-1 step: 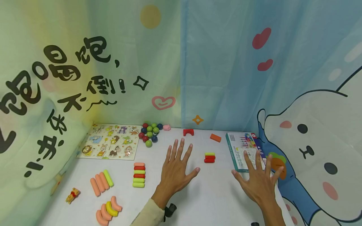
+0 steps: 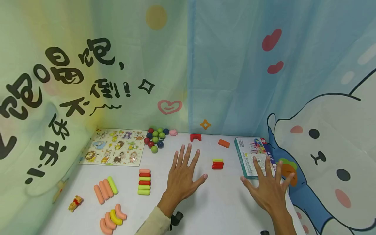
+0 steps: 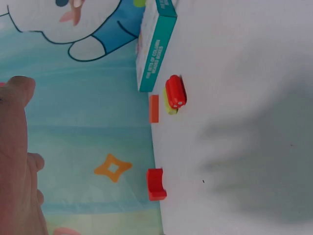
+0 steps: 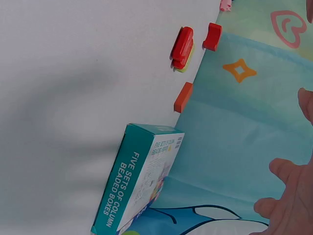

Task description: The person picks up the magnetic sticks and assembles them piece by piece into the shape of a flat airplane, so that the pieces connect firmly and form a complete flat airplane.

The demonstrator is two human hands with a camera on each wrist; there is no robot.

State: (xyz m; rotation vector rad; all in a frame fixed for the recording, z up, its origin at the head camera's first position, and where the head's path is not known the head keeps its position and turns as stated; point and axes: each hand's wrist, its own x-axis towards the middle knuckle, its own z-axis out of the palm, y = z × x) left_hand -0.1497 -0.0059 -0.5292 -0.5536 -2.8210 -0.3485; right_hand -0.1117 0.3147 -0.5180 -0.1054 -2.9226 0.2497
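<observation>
Fingers spread wide and holding nothing, my left hand is over the middle of the white table, its shadow falling below. My right hand is likewise spread, and its fingertips overlap the near end of a teal and white beaded-box carton in the head view. Between the hands, farther back, lies a small stack of red and yellow-green rods. Behind it are a red arch-shaped block and an orange block. Left of my left hand is a column of pink, red and yellow-green rods.
A board of animal stickers lies back left, beside a cluster of round beads and a small pink figure. Front left are straight rods, curved pieces and a little bear figure. A printed curtain hangs behind.
</observation>
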